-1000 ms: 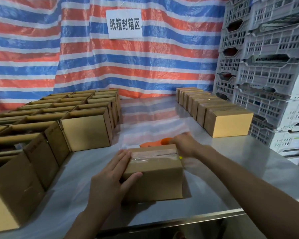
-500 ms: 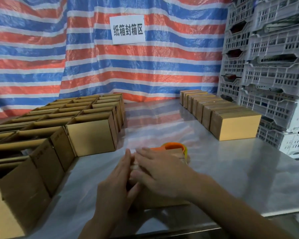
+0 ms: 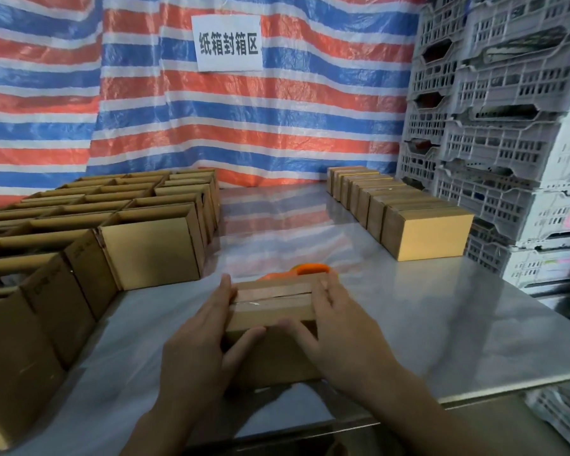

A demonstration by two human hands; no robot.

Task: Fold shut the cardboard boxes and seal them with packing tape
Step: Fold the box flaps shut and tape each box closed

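A small cardboard box [image 3: 272,302] stands on the steel table [image 3: 441,324] right in front of me, its top flaps folded shut with clear tape along the seam. My left hand [image 3: 198,350] lies flat against the box's left side, fingers straight, thumb on the front face. My right hand [image 3: 339,337] presses the right side the same way, thumb on the front face. Just behind the box lies an orange tape dispenser [image 3: 310,268], mostly hidden by it.
Several open-topped cardboard boxes [image 3: 152,251] stand in rows on the left of the table. A row of closed boxes [image 3: 431,235] lines the right side. Grey plastic crates [image 3: 507,159] are stacked at the right; a striped tarp [image 3: 277,126] hangs behind.
My right hand left the dispenser behind the box, swept over the box top and now presses its right side. My left hand stayed on the left side.
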